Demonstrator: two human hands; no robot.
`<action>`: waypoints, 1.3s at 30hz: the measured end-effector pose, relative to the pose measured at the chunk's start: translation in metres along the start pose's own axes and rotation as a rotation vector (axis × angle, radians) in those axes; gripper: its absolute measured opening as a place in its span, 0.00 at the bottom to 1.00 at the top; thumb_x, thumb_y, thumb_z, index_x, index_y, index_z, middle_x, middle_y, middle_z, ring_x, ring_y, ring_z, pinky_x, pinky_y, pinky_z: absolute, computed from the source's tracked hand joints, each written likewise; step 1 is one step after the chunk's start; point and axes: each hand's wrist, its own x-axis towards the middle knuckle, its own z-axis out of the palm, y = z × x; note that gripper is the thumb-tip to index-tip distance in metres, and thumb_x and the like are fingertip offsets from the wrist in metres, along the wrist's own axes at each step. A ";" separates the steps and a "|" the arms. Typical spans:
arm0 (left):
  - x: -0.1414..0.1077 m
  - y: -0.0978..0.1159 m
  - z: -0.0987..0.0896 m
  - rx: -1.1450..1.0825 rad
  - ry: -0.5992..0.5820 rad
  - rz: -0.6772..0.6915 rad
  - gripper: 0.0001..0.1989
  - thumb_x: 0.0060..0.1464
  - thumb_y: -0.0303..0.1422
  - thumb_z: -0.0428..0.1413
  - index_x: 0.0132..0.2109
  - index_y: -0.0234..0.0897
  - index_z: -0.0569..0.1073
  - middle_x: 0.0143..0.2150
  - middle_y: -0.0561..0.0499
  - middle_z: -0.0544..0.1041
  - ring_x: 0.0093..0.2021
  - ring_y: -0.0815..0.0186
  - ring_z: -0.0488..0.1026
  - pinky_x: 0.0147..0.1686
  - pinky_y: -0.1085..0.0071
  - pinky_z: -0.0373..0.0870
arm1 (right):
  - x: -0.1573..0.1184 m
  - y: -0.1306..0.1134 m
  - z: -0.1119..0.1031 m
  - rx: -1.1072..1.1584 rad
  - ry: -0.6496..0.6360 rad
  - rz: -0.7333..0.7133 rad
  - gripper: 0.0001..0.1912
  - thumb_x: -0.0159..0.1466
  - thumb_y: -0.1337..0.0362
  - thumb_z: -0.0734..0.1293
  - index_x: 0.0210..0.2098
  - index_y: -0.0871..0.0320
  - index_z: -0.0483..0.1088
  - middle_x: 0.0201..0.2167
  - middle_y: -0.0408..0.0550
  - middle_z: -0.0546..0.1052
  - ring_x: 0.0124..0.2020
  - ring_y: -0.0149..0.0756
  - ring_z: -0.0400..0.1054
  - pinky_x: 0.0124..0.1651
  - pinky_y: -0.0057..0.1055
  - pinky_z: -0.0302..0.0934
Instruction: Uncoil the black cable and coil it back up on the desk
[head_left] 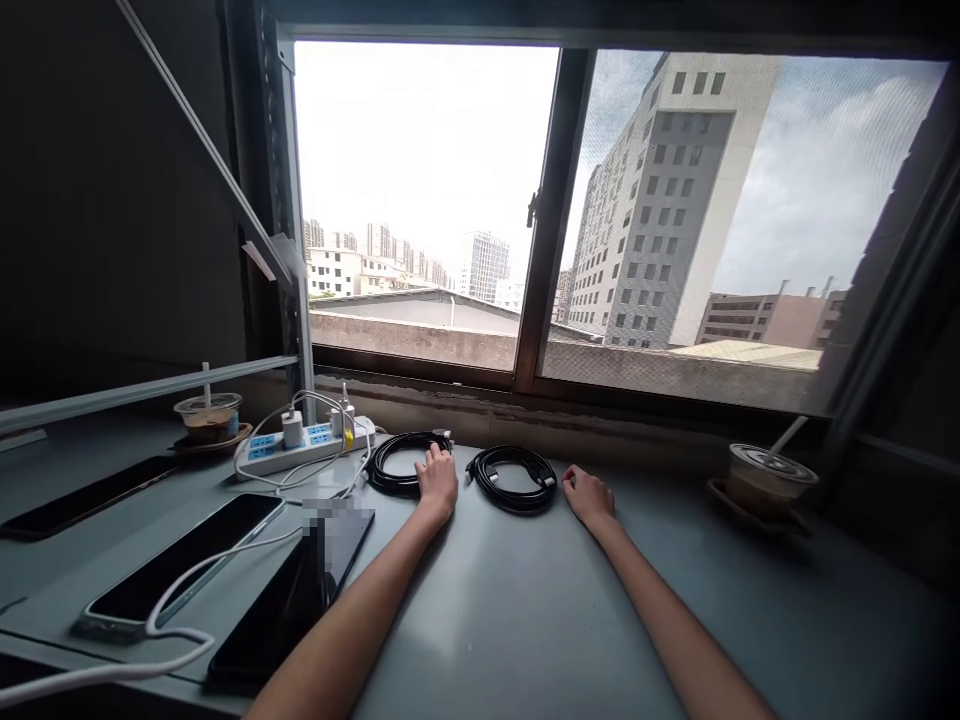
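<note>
Two coils of black cable lie side by side on the grey-blue table. At the right edge of the left coil is my left hand, its bent fingers closed on the cable near a connector. The right coil rests flat, with its plug ends showing inside and at its left side. Just to the right of that coil, my right hand rests on the table with its fingers curled in and nothing seen in them; a small gap separates it from the coil.
A white power strip with chargers and white cables stands at the back left. Nearer on the left lie several dark-screened devices, including a phone. Drink cups stand at the left and right. Behind the table is a window.
</note>
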 end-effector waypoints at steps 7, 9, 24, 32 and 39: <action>0.006 0.009 -0.032 -0.402 0.333 -0.088 0.11 0.61 0.31 0.39 0.44 0.31 0.63 0.49 0.35 0.65 0.51 0.51 0.63 0.48 0.58 0.59 | 0.000 0.000 0.000 0.007 -0.004 -0.005 0.13 0.64 0.64 0.54 0.40 0.54 0.69 0.37 0.48 0.76 0.40 0.40 0.70 0.35 0.29 0.55; 0.008 0.013 -0.047 -0.541 0.424 -0.090 0.10 0.61 0.32 0.39 0.45 0.33 0.60 0.48 0.37 0.65 0.52 0.55 0.63 0.42 0.66 0.63 | 0.000 -0.001 0.000 0.013 -0.006 -0.006 0.13 0.64 0.64 0.54 0.40 0.54 0.69 0.37 0.49 0.76 0.41 0.40 0.70 0.35 0.29 0.55; 0.006 0.154 -0.146 -1.586 -0.082 -0.115 0.11 0.61 0.35 0.41 0.32 0.35 0.59 0.27 0.55 0.68 0.16 0.78 0.62 0.17 0.79 0.60 | 0.002 -0.006 -0.001 0.007 -0.017 -0.009 0.14 0.65 0.65 0.54 0.40 0.56 0.69 0.37 0.51 0.76 0.41 0.40 0.70 0.37 0.30 0.55; -0.012 0.167 -0.147 -1.594 -0.439 -0.014 0.08 0.56 0.35 0.46 0.31 0.37 0.59 0.20 0.59 0.65 0.11 0.78 0.57 0.11 0.79 0.53 | 0.007 -0.004 0.001 0.071 -0.004 0.015 0.12 0.63 0.64 0.56 0.38 0.55 0.71 0.36 0.51 0.76 0.40 0.42 0.70 0.37 0.30 0.57; 0.005 0.138 -0.151 -1.342 -0.092 0.236 0.06 0.55 0.34 0.49 0.35 0.38 0.58 0.21 0.61 0.65 0.09 0.78 0.55 0.07 0.80 0.51 | 0.008 0.000 -0.012 0.348 0.094 0.157 0.13 0.59 0.65 0.57 0.38 0.55 0.72 0.31 0.49 0.76 0.36 0.41 0.70 0.34 0.29 0.57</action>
